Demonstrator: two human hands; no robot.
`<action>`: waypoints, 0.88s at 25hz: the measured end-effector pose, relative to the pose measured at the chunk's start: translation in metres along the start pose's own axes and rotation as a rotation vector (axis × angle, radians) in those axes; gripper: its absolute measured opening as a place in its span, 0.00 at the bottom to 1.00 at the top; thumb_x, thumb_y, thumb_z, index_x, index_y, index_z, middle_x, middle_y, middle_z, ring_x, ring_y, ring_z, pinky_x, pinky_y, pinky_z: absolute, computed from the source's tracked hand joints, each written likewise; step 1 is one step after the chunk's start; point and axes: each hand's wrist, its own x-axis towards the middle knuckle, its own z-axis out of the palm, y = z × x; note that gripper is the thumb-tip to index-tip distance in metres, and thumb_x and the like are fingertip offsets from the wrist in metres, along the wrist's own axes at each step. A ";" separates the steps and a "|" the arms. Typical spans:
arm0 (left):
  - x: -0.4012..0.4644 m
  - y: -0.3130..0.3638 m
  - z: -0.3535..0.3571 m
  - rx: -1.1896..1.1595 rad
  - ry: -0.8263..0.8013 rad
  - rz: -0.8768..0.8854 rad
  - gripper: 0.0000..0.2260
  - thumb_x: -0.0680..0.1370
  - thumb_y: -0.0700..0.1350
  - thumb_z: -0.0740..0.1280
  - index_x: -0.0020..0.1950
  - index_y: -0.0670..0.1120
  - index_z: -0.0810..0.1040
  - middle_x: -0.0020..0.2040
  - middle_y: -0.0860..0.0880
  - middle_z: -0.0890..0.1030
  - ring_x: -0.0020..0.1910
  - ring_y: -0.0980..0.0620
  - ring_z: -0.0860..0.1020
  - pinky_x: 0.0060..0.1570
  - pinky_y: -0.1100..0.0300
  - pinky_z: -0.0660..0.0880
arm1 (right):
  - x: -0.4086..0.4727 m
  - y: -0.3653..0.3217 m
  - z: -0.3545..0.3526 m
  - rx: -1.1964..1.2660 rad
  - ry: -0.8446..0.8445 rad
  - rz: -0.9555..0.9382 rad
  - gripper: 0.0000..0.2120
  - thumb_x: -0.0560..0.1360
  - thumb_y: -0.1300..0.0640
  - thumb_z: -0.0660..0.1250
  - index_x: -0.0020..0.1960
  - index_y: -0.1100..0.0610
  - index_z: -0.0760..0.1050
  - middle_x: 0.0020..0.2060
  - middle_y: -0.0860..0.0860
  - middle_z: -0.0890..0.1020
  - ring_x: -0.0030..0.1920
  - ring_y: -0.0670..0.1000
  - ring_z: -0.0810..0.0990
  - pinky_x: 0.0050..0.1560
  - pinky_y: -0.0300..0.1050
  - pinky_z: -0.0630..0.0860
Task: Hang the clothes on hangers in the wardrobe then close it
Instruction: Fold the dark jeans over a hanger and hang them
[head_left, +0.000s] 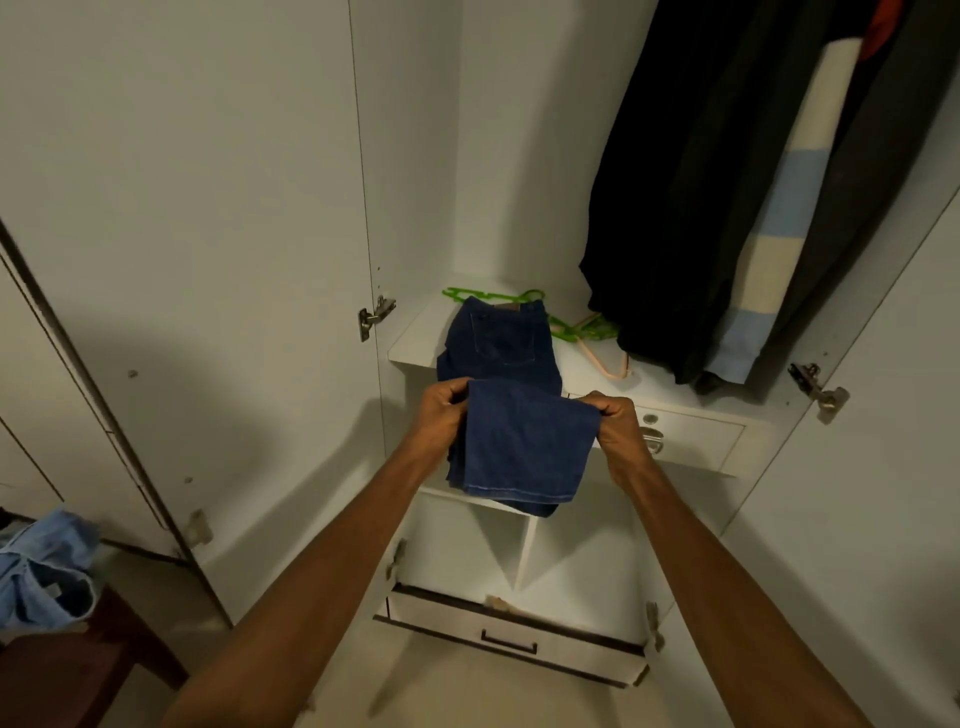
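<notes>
Dark blue jeans (501, 343) lie on the white wardrobe shelf (410, 338), waist end far, legs hanging over the front edge. My left hand (441, 410) pinches the left side of the folded-over leg, and my right hand (615, 423) pinches its right side, holding the fold up in front of the shelf. A green hanger (576, 327) lies on the shelf partly under the jeans, and a peach hanger (605, 361) lies beside it. Both wardrobe doors stand open.
Dark garments (691, 208) and a cream and light-blue striped one (774, 244) hang at the right of the wardrobe. A small drawer with a metal handle (652, 439) sits under the shelf; a lower drawer (509, 631) is pulled out. Light-blue clothes (44, 566) lie on a brown stool at the left.
</notes>
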 end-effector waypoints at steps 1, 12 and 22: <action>0.011 0.000 0.001 -0.018 0.021 -0.003 0.11 0.81 0.33 0.65 0.55 0.47 0.84 0.51 0.52 0.86 0.50 0.55 0.85 0.48 0.62 0.80 | 0.013 -0.001 -0.001 0.000 -0.008 -0.022 0.17 0.76 0.75 0.66 0.45 0.56 0.84 0.42 0.51 0.86 0.43 0.47 0.84 0.46 0.39 0.80; 0.133 0.001 -0.019 0.063 -0.043 0.214 0.14 0.75 0.26 0.69 0.59 0.35 0.83 0.54 0.39 0.86 0.54 0.46 0.85 0.56 0.56 0.80 | 0.130 -0.009 0.016 0.402 -0.184 0.033 0.13 0.79 0.68 0.64 0.51 0.59 0.86 0.52 0.57 0.87 0.54 0.56 0.85 0.54 0.44 0.81; 0.276 -0.036 -0.035 0.131 -0.271 0.137 0.14 0.72 0.26 0.68 0.48 0.41 0.88 0.50 0.41 0.86 0.54 0.44 0.83 0.63 0.52 0.75 | 0.251 0.029 0.045 0.385 -0.063 0.296 0.09 0.80 0.66 0.65 0.57 0.63 0.82 0.51 0.56 0.86 0.57 0.58 0.82 0.54 0.45 0.81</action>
